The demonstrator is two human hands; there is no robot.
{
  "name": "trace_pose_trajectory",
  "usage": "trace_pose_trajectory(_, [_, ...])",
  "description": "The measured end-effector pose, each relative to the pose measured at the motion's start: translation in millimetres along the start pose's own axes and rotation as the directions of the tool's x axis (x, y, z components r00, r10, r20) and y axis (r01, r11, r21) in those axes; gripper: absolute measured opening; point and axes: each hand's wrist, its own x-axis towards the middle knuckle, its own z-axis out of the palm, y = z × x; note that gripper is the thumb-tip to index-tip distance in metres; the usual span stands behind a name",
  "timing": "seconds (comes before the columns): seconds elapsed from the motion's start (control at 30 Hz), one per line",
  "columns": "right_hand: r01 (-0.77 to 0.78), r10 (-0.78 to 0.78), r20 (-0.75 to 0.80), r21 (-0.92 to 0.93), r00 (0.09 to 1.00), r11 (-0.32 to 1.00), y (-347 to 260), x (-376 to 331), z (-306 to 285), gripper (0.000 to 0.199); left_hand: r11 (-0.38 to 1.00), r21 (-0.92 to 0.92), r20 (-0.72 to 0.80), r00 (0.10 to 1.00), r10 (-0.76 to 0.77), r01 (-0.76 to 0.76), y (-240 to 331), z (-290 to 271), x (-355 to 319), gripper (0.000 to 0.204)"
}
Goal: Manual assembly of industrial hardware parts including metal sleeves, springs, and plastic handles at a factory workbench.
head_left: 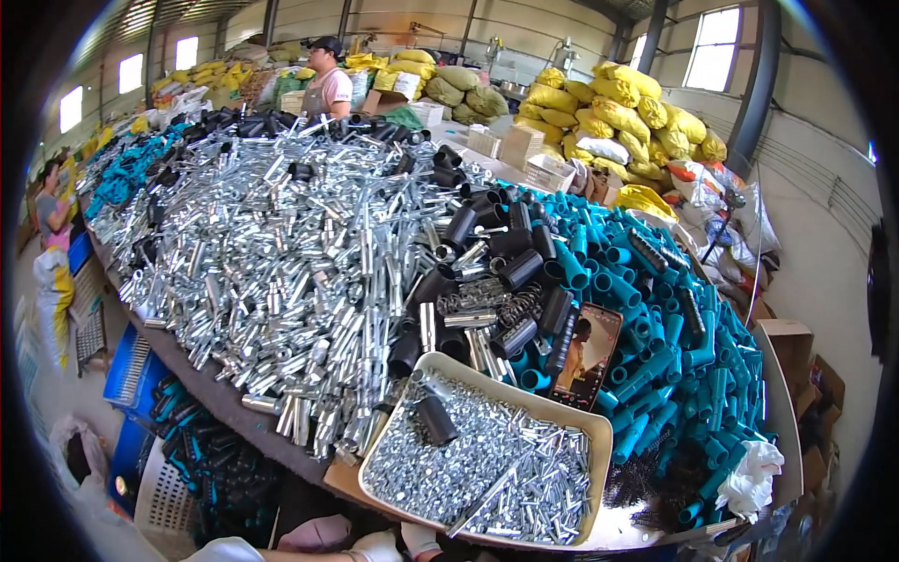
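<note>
**A cream tray (602, 450) is sitting laden with loose metal just beyond the hands**

The tray is lying at the near edge of the tabletop (637, 525), between a heap of silvery metal parts (309, 244) and a pile of teal tubes (646, 375). It is holding small bolts and fittings (506, 468), a black sleeve (435, 420) and a long thin rod (482, 501), which is slanting toward the near rim.

The left hand (377, 547) and right hand (420, 539) are showing only in part at the lower edge, both appearing to be wearing white gloves. Each is nearing the tray's close side; whether either grip is spreading, pressing together or pinching anything, I cannot tell.

Laden like this, the tray is probably weighing a good deal, its thin walls perhaps flexing a little; opposite rims are offering the surest hold. The bolts are looking hard, light singly and slippery, likely rolling under the fingertips, so their shanks are suiting a pinch. The black sleeve is looking stiff and is inviting a grasp around its middle. Nothing in the tray is seeming fragile.

As for writing, a phone (587, 356) leaning among the tubes is displaying a lit picture with tiny captions, too small for reading. A white sack (698, 183) behind is carrying orange-red printing, also illegible here. The tray is showing no visible label.
</note>
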Motion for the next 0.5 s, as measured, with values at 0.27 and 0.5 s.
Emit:
trace_pose_trajectory(0.27, [-0.088,0.093,0.142,-0.044,0.985,0.995,23.1,-17.0,86.8,0.021,0.989,0.133,-0.009,0.998,-0.058,0.059,59.6,-46.3,19.3,0.035])
trace_pose_trajectory(0.5, [-0.193,0.217,0.251,-0.115,0.943,0.974,52.1,-60.6,142.5,0.016,0.966,0.247,0.010,0.997,-0.079,0.074,101.8,-52.2,13.9,0.042])
